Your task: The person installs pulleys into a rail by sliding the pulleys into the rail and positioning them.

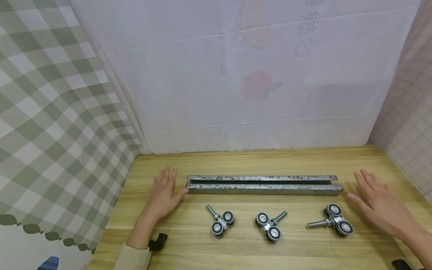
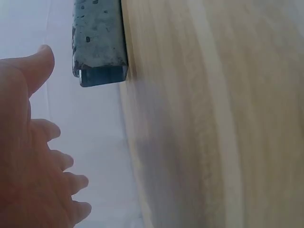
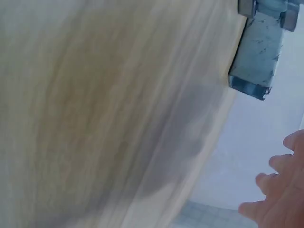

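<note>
A worn metal channel rail (image 1: pixel 264 188), slotted along its top, lies lengthwise across the wooden table. My left hand (image 1: pixel 163 195) is beside its left end, fingers straight and spread, thumb tip close to the rail's corner. Past the right end my right hand (image 1: pixel 379 204) hovers with straight fingers, holding nothing. Between me and the rail lie three roller trolleys with threaded bolts: a left one (image 1: pixel 222 224), a middle one (image 1: pixel 269 227) and a right one (image 1: pixel 338 220), the last nearest my right hand. Both wrist views show a rail end (image 2: pixel 99 42) and the spread fingers.
The wooden table (image 1: pixel 236 255) meets a white printed cloth (image 1: pixel 202 93) at the back. Checkered cloth (image 1: pixel 67 112) hangs on the left, and a pale cloth (image 1: pixel 411 131) borders the right. Black wrist mounts (image 1: pixel 158 242) sit at both wrists.
</note>
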### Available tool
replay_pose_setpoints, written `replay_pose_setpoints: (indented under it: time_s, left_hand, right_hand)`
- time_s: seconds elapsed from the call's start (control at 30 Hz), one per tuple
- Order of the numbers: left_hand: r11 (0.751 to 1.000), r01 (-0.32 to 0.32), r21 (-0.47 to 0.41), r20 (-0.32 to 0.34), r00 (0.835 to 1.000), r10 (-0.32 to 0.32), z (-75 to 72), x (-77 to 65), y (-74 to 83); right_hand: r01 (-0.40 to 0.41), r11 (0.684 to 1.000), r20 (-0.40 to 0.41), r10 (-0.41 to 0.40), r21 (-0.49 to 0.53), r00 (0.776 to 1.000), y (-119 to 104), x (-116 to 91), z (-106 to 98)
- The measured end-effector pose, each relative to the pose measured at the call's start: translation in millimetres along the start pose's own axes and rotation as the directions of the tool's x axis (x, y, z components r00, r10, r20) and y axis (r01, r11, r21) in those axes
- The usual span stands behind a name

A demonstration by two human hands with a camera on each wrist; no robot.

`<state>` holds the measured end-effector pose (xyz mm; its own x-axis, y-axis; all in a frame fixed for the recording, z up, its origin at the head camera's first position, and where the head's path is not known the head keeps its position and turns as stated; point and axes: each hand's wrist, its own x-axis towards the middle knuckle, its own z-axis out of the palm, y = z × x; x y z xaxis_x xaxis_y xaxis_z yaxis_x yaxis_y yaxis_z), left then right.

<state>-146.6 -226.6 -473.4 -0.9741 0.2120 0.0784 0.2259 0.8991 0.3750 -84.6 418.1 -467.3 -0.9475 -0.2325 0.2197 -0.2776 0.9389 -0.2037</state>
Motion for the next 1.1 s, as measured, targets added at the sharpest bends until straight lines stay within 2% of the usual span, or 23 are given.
replay_pose_setpoints:
  time_s: [0.37,0.67,0.93,1.1]
  left_hand:
    - [0.996,-0.018,-0.088,-0.001,1.000,0.018,-3.2,3.4,5.6]
    - [0.987,-0.026,-0.159,-0.005,1.000,0.026,-2.6,7.3,9.2]
    - [0.965,0.051,-0.258,0.056,0.998,-0.038,-0.6,11.2,13.3]
    - [0.958,0.062,-0.281,0.082,0.996,-0.040,0.0,16.9,16.6]
  right_hand:
    - [0.021,0.999,-0.004,-0.021,0.024,1.000,-17.5,-6.1,-4.2]
    - [0.073,0.997,-0.043,-0.071,0.037,0.997,-41.1,-8.2,-8.0]
    - [0.085,0.992,-0.043,-0.081,0.098,0.996,-59.9,-8.6,-8.1]
    - [0.183,0.981,-0.106,-0.177,0.056,0.979,-67.8,-5.7,-4.4]
